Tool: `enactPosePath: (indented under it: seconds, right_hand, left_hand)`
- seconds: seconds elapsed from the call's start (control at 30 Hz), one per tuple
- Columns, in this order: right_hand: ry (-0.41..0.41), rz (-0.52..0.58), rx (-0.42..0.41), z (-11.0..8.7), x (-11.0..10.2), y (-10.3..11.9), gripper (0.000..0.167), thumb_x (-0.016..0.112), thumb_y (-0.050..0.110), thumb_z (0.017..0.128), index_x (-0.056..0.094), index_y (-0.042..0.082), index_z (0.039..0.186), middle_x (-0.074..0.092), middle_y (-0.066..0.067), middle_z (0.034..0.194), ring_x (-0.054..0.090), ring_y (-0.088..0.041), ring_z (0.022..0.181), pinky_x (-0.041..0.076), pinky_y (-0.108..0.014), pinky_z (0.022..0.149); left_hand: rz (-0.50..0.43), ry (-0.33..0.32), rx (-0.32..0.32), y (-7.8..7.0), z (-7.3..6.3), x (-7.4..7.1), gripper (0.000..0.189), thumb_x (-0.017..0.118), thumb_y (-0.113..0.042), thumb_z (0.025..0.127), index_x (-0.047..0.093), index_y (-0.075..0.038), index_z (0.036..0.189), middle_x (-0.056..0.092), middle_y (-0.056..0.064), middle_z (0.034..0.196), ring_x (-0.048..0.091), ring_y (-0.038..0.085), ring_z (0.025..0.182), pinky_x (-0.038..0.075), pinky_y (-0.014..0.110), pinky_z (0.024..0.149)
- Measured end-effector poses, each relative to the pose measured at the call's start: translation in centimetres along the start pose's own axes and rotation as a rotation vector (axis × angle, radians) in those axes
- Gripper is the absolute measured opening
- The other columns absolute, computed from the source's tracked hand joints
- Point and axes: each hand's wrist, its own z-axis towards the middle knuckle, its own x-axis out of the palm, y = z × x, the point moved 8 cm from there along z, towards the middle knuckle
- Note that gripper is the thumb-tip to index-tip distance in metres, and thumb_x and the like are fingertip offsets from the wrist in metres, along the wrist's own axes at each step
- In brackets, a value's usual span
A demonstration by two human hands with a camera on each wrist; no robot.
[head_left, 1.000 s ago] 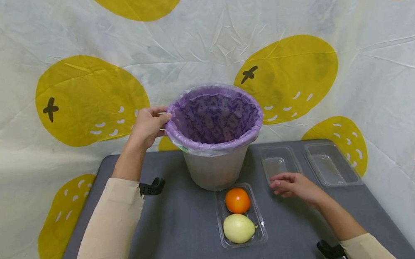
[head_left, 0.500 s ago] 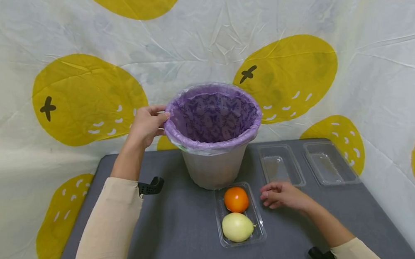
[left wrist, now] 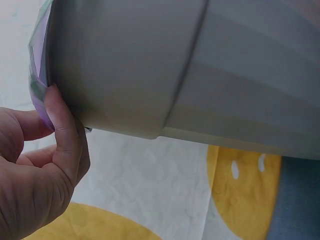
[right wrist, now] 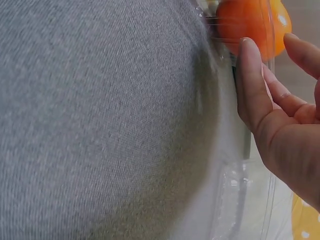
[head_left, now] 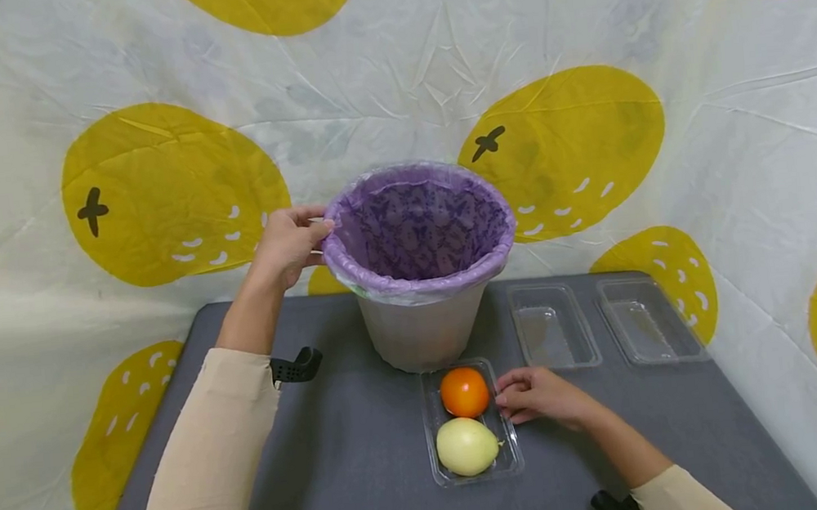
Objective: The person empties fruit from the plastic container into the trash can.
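My left hand (head_left: 288, 244) pinches the left rim of a pale waste bin (head_left: 422, 332), its thumb over the purple liner bag (head_left: 422, 286) folded down around the top. In the left wrist view, fingers (left wrist: 61, 117) lie against the bin's outer wall. A clear plastic tray (head_left: 442, 477) in front of the bin holds a shiny round orange fruit (head_left: 464, 392) and a pale yellow-green, pear-like fruit (head_left: 467, 446). At the tray's right edge, my right hand (head_left: 546, 398) has its fingertips close beside the orange fruit; the right wrist view shows thumb and fingers apart.
Two more clear trays, one (head_left: 554, 327) right of the bin and another (head_left: 651, 322) farther right, lie on the grey table (head_left: 354, 457). Behind the table hangs a white cloth (head_left: 375, 61) with yellow fruit prints.
My right hand has moved left and slightly toward me, from the middle tray to the edge of the tray with the fruit. The left hand has stayed on the bin's rim.
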Motion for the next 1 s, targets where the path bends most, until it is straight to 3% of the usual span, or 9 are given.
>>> enactPosePath:
  seconds: [0.3,0.73,1.0]
  right_hand:
    - [0.008,0.008,0.029,0.1,0.5,0.2,0.024,0.071,0.013,0.098,0.058,-0.006,0.107,0.069,-0.008,0.086,0.067,-0.015,0.074,0.064,-0.031,0.069]
    - [-0.030,0.006,0.052,0.3,0.7,0.3,0.013,0.065,0.003,0.099,0.056,-0.005,0.105,0.067,-0.008,0.084,0.069,-0.015,0.070,0.064,-0.034,0.065]
    - [-0.053,-0.027,0.048,0.3,1.0,1.1,0.013,0.062,-0.004,0.096,0.057,-0.012,0.105,0.069,-0.009,0.085,0.069,-0.015,0.069,0.063,-0.031,0.061]
  left_hand:
    - [-0.004,-0.001,0.007,-0.3,-0.1,0.0,0.042,0.060,-0.016,0.105,0.057,-0.002,0.145,0.065,0.012,0.110,0.072,0.013,0.074,0.063,0.026,0.067]
    - [0.004,-0.007,-0.008,0.1,-0.1,0.0,0.046,0.059,-0.017,0.106,0.053,-0.003,0.150,0.060,0.012,0.113,0.070,0.012,0.074,0.062,0.025,0.066]
    - [-0.002,0.006,-0.016,0.2,-0.2,0.1,0.048,0.059,-0.017,0.106,0.051,-0.003,0.151,0.060,0.013,0.113,0.069,0.012,0.072,0.062,0.024,0.066]
